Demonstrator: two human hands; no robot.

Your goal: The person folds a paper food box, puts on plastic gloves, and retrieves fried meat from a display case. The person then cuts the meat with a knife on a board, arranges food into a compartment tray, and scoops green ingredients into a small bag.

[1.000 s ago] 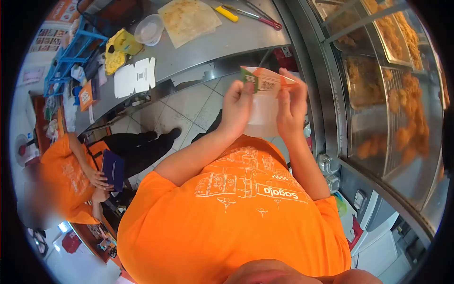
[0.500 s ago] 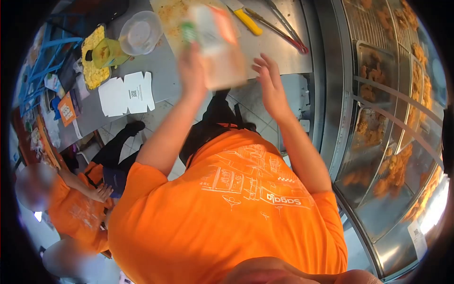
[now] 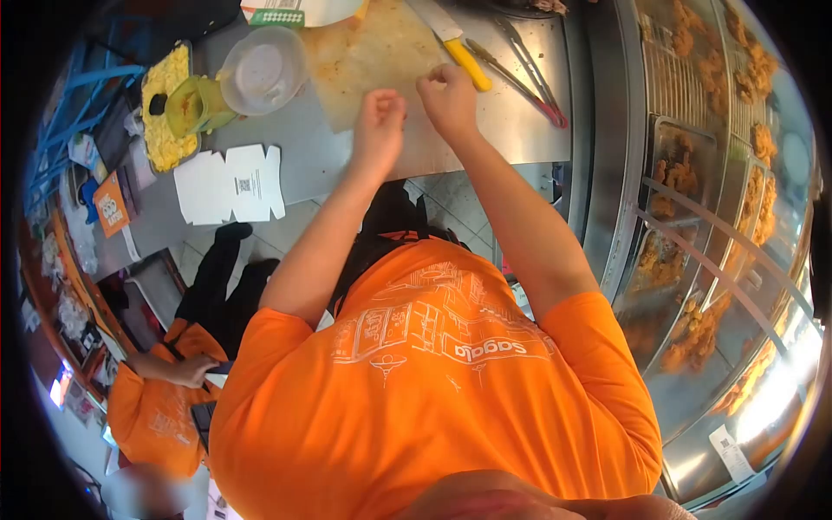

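Observation:
My left hand (image 3: pixel 380 130) is curled closed over the counter's front part, beside the greasy paper sheet (image 3: pixel 347 65). Close to its right, my right hand (image 3: pixel 449 102) has its fingers folded in, just left of the knife's yellow handle (image 3: pixel 469 66). Anything inside either hand is hidden. The two hands are apart. Metal tongs (image 3: pixel 520 74) with red ends lie right of the knife. At the top edge, a printed carton (image 3: pixel 303 10) with a green patch stands partly out of view. A flat white carton (image 3: pixel 232 185) lies at the counter's front edge.
A clear round tub (image 3: pixel 263 71), a yellow-green cup (image 3: pixel 195 106) and a tray of yellow food (image 3: pixel 166 152) are at left. Racks of fried food (image 3: pixel 680 169) stand behind glass at right. A co-worker in orange (image 3: pixel 156 407) is at lower left.
The printed carton has gone from my left hand to the far side of the counter. Both hands have come closer together, and my right hand's spread fingers have folded in.

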